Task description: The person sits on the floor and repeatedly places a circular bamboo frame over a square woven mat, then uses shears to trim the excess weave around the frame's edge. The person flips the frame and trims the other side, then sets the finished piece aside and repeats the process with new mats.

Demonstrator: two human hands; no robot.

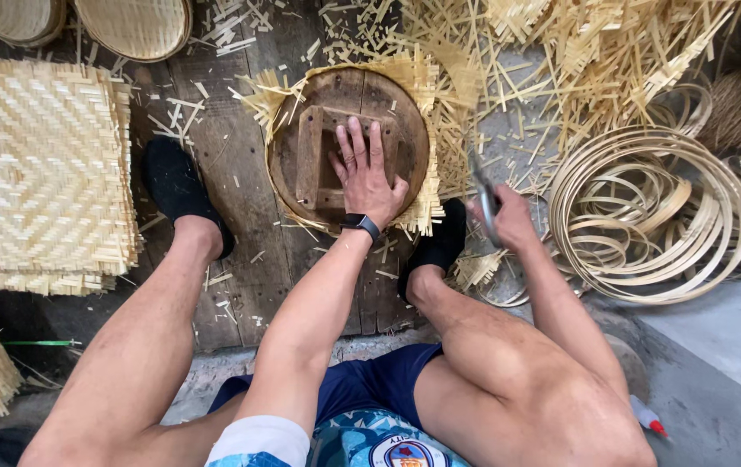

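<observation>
My left hand (365, 173) lies flat, fingers spread, on a round dark wooden form (293, 160) that sits on a woven bamboo mat (418, 86); only the mat's frayed edges show around the disc. A black watch is on that wrist. My right hand (504, 216) is closed around a grey metal blade (481, 192), held just right of the disc beside the mat's cut edge. My feet in black shoes rest either side of the disc on wooden planks.
A stack of square woven mats (38, 173) lies at left. Round woven trays (137, 26) sit at top left. Coiled bamboo hoops (647, 216) lie at right. Loose bamboo strips (578, 60) litter the top. A concrete slab (725, 346) is at lower right.
</observation>
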